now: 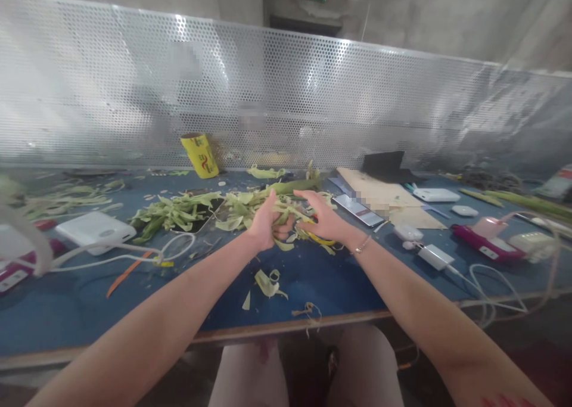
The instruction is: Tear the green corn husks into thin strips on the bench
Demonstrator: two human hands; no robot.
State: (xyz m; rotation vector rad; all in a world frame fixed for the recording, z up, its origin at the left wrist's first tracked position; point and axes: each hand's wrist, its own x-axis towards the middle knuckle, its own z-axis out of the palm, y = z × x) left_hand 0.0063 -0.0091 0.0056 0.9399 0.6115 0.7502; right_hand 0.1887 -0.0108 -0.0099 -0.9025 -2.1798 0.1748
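Note:
My left hand [266, 223] is at the right-centre heap of pale green leaf strips [239, 209], thumb up and fingers curled round some strips. Facing it, my right hand [324, 219] reaches over the heap's right side, its fingers spread and bent. Under the right fingers lies a yellow and red curved item [318, 238], partly covered; its kind is unclear. A long green stalk or pod [292, 186] lies behind both hands. Loose curled peelings [268, 283] lie on the blue tabletop [214, 317] in front.
More leaf strips [179, 213] lie left, near a white box-shaped device [96, 231] and cables. At the back stands a yellow tub [200, 155] before a perforated metal screen [250, 97]. Rightward are a phone [357, 209], cardboard [379, 192], a charger [435, 256] and a purple power strip [487, 243].

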